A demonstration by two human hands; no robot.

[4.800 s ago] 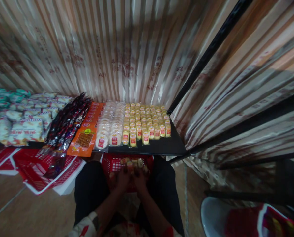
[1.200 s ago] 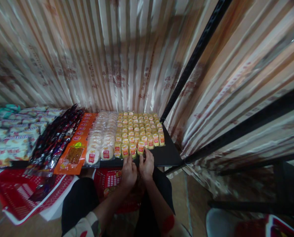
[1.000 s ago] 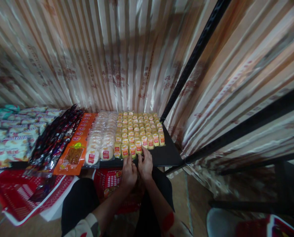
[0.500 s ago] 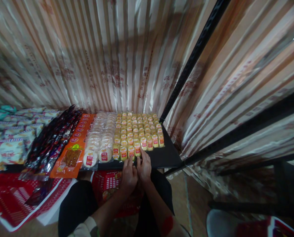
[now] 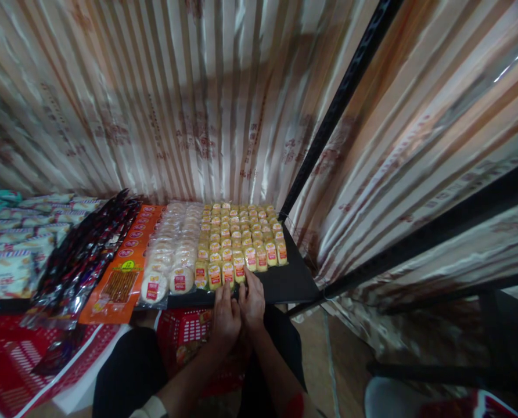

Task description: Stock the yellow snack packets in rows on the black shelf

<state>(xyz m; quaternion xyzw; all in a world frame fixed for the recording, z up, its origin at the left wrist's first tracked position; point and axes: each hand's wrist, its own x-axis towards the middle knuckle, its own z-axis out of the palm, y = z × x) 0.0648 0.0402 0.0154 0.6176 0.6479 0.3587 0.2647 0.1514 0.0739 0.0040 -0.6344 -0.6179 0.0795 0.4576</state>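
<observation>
Several small yellow wrapped cakes [image 5: 227, 273] with red-and-white labels stand in close rows on a black shelf [image 5: 280, 284]. My left hand [image 5: 225, 316] is at the shelf's front edge, its outstretched fingertips against the lower front of the nearest row. Close beside it, my right hand [image 5: 252, 302] reaches forward with fingers extended. Its fingertips touch the lower right side of a front cake [image 5: 239, 274]. Both hands look open, and neither lifts anything; the undersides of the fingers are hidden.
Left of the cakes lie round white wrapped pastries [image 5: 179, 280], an orange snack packet [image 5: 122, 281], dark shiny packets [image 5: 78, 255] and white packets [image 5: 10, 270]. Red baskets [image 5: 17, 354] sit below the shelf. A black metal post [image 5: 328, 133] and striped curtain [image 5: 167, 104] stand behind.
The view has shifted slightly, so the shelf's front sits a little lower and further left. Both hands stay against the same front cakes, with the fingers nearly unchanged.
</observation>
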